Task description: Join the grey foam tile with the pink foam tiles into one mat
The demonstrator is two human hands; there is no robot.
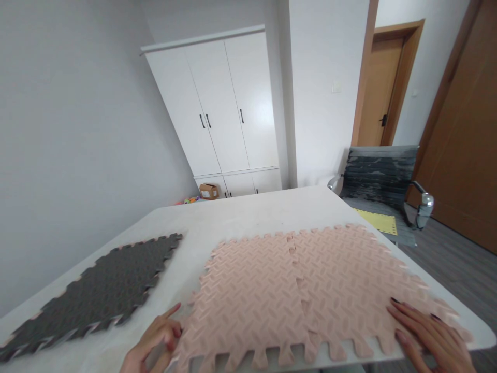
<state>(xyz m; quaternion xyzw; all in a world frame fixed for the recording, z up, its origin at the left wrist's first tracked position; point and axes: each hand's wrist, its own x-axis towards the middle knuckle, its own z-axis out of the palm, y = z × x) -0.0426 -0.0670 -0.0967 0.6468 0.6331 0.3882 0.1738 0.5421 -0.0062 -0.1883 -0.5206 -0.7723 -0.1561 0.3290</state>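
Note:
Two pink foam mat tiles with toothed edges lie side by side on the white table, the left tile (248,290) and the right tile (349,274). Their teeth meet along a seam, with small gaps showing in places. My left hand (155,336) is at the left tile's near left edge, index finger stretched out and the other fingers bent against the edge. My right hand (430,334) lies palm down on the right tile's near right corner, fingers extended and nothing gripped.
A dark grey foam tile (104,285) lies on the table (248,212) at the left. Beyond the right edge stands a chair (380,176) with a yellow sheet (378,221) on its seat. A white cabinet (233,103) and a cardboard box (208,191) are behind the table.

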